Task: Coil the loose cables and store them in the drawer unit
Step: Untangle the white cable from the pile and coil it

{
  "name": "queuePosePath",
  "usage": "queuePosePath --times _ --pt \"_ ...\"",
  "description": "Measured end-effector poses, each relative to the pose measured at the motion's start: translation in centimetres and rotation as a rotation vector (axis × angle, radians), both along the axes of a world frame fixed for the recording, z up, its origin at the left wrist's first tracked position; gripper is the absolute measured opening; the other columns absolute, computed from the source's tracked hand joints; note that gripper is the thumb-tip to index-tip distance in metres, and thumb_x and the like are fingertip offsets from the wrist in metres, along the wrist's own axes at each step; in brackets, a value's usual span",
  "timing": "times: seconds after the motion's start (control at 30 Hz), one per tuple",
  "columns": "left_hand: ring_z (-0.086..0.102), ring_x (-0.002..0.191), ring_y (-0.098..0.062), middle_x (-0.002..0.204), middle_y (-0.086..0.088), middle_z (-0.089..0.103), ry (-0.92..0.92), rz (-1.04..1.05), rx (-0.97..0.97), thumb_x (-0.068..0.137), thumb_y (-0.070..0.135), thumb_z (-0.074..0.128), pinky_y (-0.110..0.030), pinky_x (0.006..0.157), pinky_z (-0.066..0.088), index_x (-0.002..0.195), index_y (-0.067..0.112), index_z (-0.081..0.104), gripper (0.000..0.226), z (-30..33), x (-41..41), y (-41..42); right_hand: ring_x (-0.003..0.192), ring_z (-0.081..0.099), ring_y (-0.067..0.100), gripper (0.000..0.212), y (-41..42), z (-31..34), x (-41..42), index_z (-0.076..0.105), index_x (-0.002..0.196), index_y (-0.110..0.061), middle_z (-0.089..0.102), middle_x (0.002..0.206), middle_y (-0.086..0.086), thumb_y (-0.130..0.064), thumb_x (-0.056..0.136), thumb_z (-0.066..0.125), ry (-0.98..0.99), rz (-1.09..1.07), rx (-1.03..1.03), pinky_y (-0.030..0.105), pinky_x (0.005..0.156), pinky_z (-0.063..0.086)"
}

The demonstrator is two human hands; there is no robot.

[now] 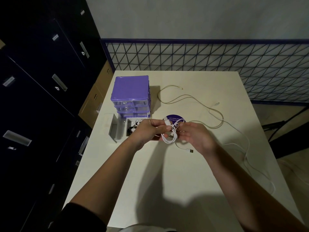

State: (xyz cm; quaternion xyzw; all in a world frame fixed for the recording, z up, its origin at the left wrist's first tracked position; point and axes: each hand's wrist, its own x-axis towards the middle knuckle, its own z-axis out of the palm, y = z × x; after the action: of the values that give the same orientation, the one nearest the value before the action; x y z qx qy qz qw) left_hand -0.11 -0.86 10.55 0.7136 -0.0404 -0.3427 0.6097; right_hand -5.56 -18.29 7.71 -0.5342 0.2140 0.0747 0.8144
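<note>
We hold a white cable (170,137) above the middle of the pale table (150,173), already gathered into a small bundle of loops. Our left hand (148,131) grips the bundle, its fingers (164,127) curled round the loops, and one flat white plug sticks up just above them. Our right hand (195,137) meets the bundle from the other side; its fingers are bent toward the strands, but the blur keeps us from telling whether they pinch the cable or only touch it. The cable's other end hangs below the bundle and finishes in a USB plug (190,150) lying near the right wrist.

Behind the hands a round purple sticker (175,117) lies on the table. Its white lettering reads "Let's keep our" on the first line; the second line is partly covered and we cannot read it in full.

The purple drawer unit (131,96) stands at the far left of the table, its clear drawers closed at the front. One drawer (121,129) sits pulled out on the table in front of it, just beside our left hand, with a white coil and something dark inside.

Two more loose cables lie on the table: a beige cable (192,97) sprawling from beside the unit toward the right, and a thin white cable (247,148) trailing along the right edge.

Dark metal cabinets (41,97) with small label plates, too small to read, stand to the left.
</note>
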Motion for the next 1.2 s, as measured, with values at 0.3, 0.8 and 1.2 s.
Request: queuePosePath --times 0.3,0.8,1.2 --pt "0.064 0.060 -0.009 0.074 -0.005 0.070 -0.047 0.087 0.034 0.088 0.007 0.067 -0.019 0.059 0.054 0.105 -0.007 0.068 0.022 -0.1 0.1 0.0 0.071 0.059 0.013 0.009 0.0 0.3 0.2 0.059 0.100 -0.013 0.066 0.087 0.003 -0.020 0.093 0.059 0.185 0.099 0.047 0.023 0.067 0.044" --pt "0.062 0.052 -0.003 0.058 0.006 0.068 -0.106 0.195 -0.009 0.089 0.001 0.064 -0.015 0.052 0.050 0.092 -0.002 0.070 0.007 -0.1 0.2 -0.7 0.093 0.062 0.019 0.032 1.1 1.1 0.1 0.061 0.120 -0.001 0.066 0.112 0.013 -0.003 0.089 0.060 0.031 0.307 0.138 0.023 0.073 0.052" --pt "0.059 0.054 -0.009 0.066 -0.009 0.063 -0.150 0.410 0.033 0.091 0.006 0.063 -0.020 0.057 0.053 0.085 -0.001 0.069 0.011 -1.5 1.9 -0.8 0.067 0.059 0.015 0.029 1.0 0.5 -0.8 0.063 0.107 -0.008 0.065 0.071 -0.002 0.010 0.085 0.060 0.075 0.565 -0.080 0.026 0.067 0.051"
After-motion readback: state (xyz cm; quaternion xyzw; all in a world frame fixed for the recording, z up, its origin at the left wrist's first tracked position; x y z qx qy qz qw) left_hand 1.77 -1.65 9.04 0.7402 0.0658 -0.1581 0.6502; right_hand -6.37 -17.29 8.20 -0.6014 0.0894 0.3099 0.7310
